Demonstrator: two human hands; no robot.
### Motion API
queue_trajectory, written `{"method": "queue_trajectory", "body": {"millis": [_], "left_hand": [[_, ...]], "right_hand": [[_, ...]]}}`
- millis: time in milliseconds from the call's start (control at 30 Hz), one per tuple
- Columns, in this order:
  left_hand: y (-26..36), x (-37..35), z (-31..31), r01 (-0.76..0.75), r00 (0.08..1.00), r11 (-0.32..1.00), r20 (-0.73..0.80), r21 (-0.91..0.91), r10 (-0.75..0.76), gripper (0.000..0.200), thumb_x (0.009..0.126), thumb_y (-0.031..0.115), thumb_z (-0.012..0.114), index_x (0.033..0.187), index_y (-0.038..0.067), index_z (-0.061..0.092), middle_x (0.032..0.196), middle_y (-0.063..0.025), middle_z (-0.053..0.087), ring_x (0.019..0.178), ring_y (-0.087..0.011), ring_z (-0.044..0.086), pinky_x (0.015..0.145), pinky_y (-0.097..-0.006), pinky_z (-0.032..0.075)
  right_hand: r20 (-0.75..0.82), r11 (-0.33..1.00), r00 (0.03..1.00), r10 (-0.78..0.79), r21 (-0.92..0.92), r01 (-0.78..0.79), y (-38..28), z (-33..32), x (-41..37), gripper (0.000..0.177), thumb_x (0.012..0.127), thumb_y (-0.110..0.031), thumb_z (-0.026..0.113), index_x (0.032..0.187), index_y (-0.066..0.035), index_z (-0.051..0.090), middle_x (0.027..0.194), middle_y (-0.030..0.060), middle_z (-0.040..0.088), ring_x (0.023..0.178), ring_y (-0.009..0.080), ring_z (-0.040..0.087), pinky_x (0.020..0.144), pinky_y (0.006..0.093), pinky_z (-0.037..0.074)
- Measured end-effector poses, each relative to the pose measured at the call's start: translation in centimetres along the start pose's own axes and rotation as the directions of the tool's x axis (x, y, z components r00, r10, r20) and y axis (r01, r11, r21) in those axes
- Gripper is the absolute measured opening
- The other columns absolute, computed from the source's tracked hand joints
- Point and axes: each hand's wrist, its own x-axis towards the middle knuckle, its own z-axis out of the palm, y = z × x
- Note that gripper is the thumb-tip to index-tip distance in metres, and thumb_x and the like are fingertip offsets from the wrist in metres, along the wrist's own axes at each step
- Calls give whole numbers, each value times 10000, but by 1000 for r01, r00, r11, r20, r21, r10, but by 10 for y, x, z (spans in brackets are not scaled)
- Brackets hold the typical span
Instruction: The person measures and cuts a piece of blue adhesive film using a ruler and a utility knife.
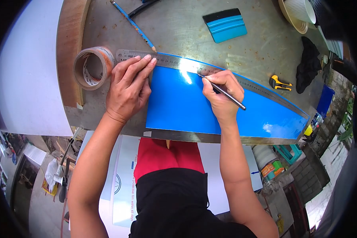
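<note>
1. Left hand [129, 87], fingers extended, rests on the left end of a long silver metal ruler [178, 63].
2. Right hand [226, 89] pinches a slim black pen-shaped tool [230, 96], tip at the ruler's lower edge.
3. Glossy blue sheet [182, 103] lies under the ruler on a grey metal table [178, 31].

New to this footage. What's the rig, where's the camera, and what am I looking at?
There's no robot here: just a person's two bare hands, seen by one head-worn camera looking forward and down, hence the torso at the bottom.

The left hand rests its fingers on a metal ruler, which lies along the far edge of a glossy blue sheet. The right hand holds a dark pen, tip at the ruler.

Also on the worktable: a tape roll, pencil, teal scraper-like tool and yellow cutter.
</note>
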Motion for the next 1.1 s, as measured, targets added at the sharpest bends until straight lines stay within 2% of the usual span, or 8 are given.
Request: {"method": "queue_trajectory", "body": {"millis": [767,833,867,900,967,1000,1100], "left_hand": [[0,-1,1,11,1000,1000,2,-7,-11,557,899,8,664,1440,135,695,1455,-44,651,1331,-281,573,1157,-438,439],[0,0,1,8,1000,1000,-2,-5,-8,562,890,6,665,1436,134,697,1453,-43,651,1329,-280,575,1154,-436,441],[0,0,1,6,1000,1000,-5,-6,-6,568,881,4,665,1432,134,700,1450,-41,652,1326,-279,576,1151,-434,442],[0,0,0,9,1000,1000,-8,1,-9,568,881,4,665,1432,134,700,1450,-41,652,1326,-279,576,1151,-434,442],[0,1,-1,2,1000,999,-20,-43,-3,574,867,3,665,1425,131,702,1444,-38,653,1322,-277,578,1145,-428,446],[0,1,-1,1,1000,999,-25,-42,-2,578,857,5,663,1420,129,702,1441,-36,653,1322,-275,578,1150,-426,443],[1,2,-2,2,1000,999,-20,-43,-3,586,850,6,662,1421,129,702,1444,-34,650,1325,-270,577,1153,-427,443]], "right_hand": [[10,1000,1000,6,4,-6,-1,-1,-1,184,792,69,856,875,-11,712,854,85,717,762,149,698,665,272,557],[-18,983,989,143,115,-140,-1,-5,-3,172,826,53,851,895,-12,708,881,72,711,779,134,693,682,268,556],[0,947,971,238,220,-232,-3,-8,-4,159,883,60,808,960,1,683,953,86,697,820,141,711,716,270,578],[4,947,972,233,225,-228,-6,-8,-4,159,883,60,808,960,1,683,953,86,697,820,141,711,716,270,578],[-77,920,982,171,369,-132,-16,-4,1,164,916,88,757,1014,11,650,1006,111,681,858,167,735,741,273,600],[-59,908,986,156,402,-120,-19,-4,1,189,918,133,719,1040,23,626,1082,137,651,913,200,756,788,294,629],[-55,921,993,102,382,-74,-27,7,3,212,898,163,718,1034,28,627,1135,144,629,955,205,760,827,307,636]]}}
